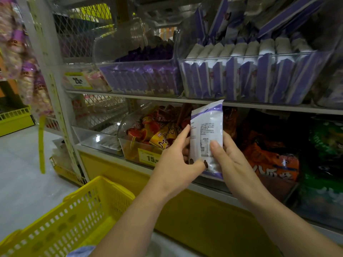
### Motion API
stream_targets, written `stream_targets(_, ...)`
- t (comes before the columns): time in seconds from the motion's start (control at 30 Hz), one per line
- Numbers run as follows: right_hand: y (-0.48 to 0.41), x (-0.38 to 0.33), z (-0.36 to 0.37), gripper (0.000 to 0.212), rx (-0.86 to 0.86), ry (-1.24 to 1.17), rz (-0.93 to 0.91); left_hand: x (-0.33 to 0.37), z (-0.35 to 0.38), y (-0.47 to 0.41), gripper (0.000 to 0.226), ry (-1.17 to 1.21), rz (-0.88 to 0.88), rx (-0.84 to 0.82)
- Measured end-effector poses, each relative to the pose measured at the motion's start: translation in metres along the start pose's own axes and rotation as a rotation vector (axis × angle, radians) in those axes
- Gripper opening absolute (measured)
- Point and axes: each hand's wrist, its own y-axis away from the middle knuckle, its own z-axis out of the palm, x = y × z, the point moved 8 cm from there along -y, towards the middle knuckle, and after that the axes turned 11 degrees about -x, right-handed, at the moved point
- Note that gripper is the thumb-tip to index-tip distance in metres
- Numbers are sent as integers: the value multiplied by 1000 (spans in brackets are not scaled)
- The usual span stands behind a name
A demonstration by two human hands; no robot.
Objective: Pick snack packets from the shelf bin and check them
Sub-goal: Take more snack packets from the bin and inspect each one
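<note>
A shopper checks a snack packet (207, 130) at a shop shelf, holding it upright between both hands with its printed back panel towards the camera. The left hand (176, 158) pinches the lower left edge, thumb on the front and fingers behind; the right hand (230, 160) grips the right side the same way, thumb across the label. The packet's long axis runs near vertical, top tipped slightly right; it hangs in front of the lower shelf, just below the clear shelf bin (246, 56) that holds matching white-and-purple packets. That bin lies up and to the right, nearer the right hand; the yellow basket (78, 210) lies down and to the left, nearer the left hand (so whichever way the packet goes, a one-handed carry looks likely). By count: one packet in hand; two hands on it; roughly ten like packets standing in the bin's front row, with more behind too blurred to tally; one basket at the shopper's side.
</note>
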Motion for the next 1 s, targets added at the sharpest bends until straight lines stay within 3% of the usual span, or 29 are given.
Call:
stream_targets(0.2,1,2,6,57,-57,60,1,-7,-14,1,87,41,-40,106)
stream_targets(0.33,2,-1,10,57,-95,54,-19,-7,-22,2,50,114,-26,153)
stream_targets(0.43,2,-5,13,45,-134,61,-31,-8,-28,4,25,180,-18,205)
stream_targets(0.8,3,-26,17,44,-202,68,-88,20,-37,11,43,76,144,403)
stream_targets(0.93,-5,-60,6,43,-63,87,-171,49,-26,2,43,133,212,209)
stream_targets(1.0,-11,-79,-6,55,24,107,-191,67,-22,-4,57,140,255,96)
